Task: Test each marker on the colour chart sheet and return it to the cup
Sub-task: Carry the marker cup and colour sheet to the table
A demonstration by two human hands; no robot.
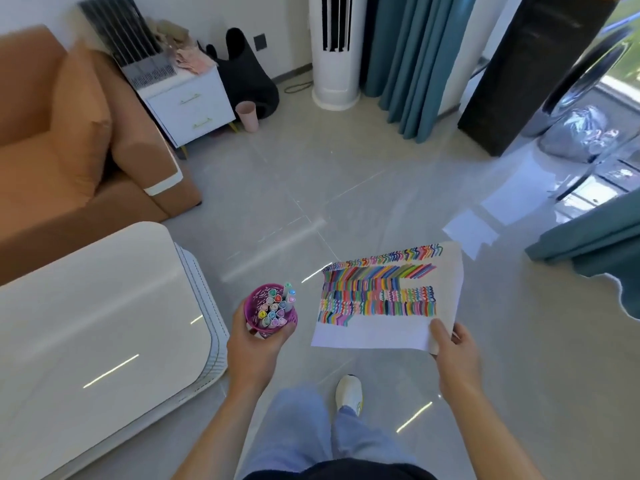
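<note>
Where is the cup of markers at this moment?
In the head view the purple cup is low, just left of centre, held by the left hand, between the white table and the colour chart sheet.

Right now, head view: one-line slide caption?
Left hand holds a purple cup of markers; right hand pinches the colour chart sheet by its corner.

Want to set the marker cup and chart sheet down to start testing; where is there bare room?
The white table top beside the left hand is bare, bordered by the orange sofa. The floor tiles ahead, up to the teal curtain, are also open. Crowded by the far wall: white cabinet, black bag, pink bin.
</note>
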